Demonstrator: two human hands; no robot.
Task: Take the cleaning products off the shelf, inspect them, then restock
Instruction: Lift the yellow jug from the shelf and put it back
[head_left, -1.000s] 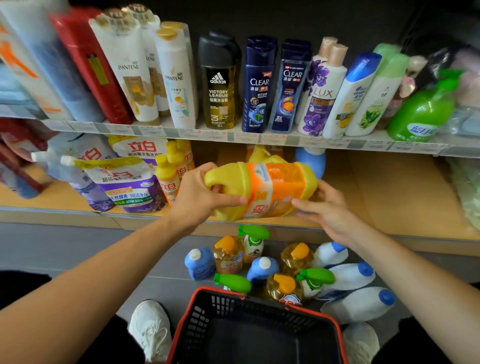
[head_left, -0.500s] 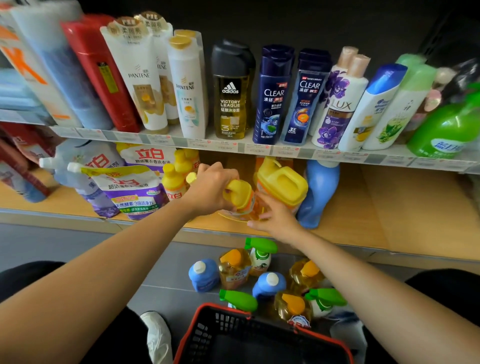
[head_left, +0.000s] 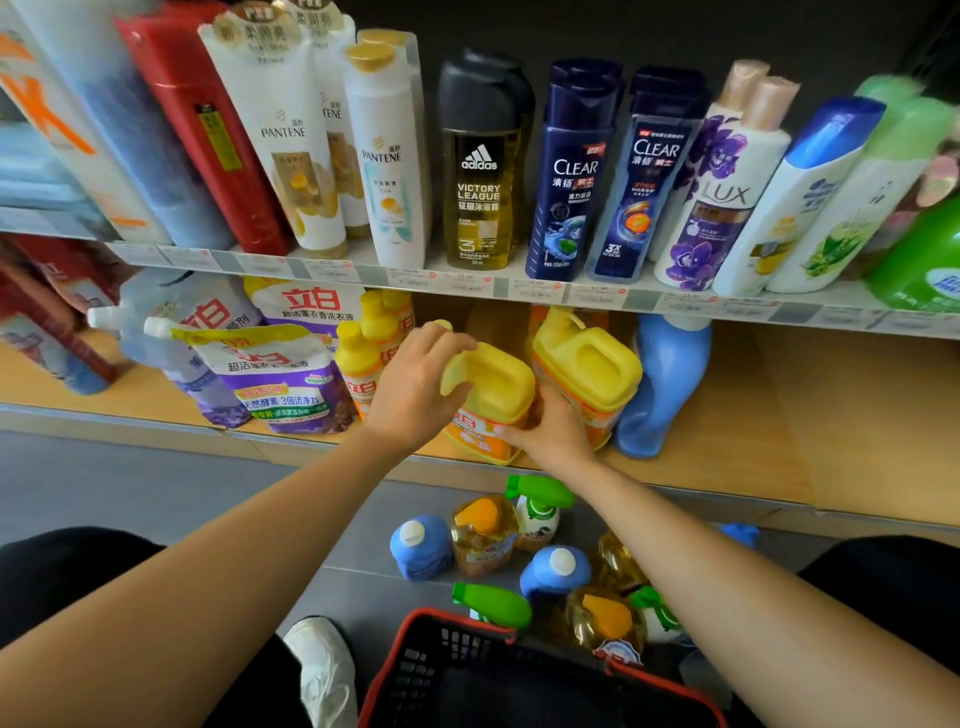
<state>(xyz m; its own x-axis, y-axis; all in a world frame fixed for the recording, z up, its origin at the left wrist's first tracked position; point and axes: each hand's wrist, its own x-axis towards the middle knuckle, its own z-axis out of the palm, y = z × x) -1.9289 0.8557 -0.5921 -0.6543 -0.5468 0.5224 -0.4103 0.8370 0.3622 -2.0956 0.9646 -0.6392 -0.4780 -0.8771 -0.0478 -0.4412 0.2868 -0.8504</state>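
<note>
A yellow detergent jug (head_left: 493, 389) with an orange label stands upright on the lower wooden shelf (head_left: 727, 441). My left hand (head_left: 415, 384) grips its top at the handle and cap. My right hand (head_left: 550, 431) holds its lower right side, fingers curled on the label. A second yellow jug (head_left: 587, 364) stands right beside it, and a blue bottle (head_left: 660, 384) stands further right. Several blue, amber and green-capped bottles (head_left: 483, 535) sit on the floor below the shelf.
A black basket with a red rim (head_left: 415, 623) sits at my feet. Purple refill pouches (head_left: 275, 379) and small yellow bottles (head_left: 358, 358) fill the lower shelf's left. The upper shelf (head_left: 467, 283) carries shampoo and body wash bottles. The lower shelf's right part shows bare wood.
The yellow jug, held on its side in front of the shelf, has been turned upright and set on the lower shelf beside the other jug. My view has moved closer.
</note>
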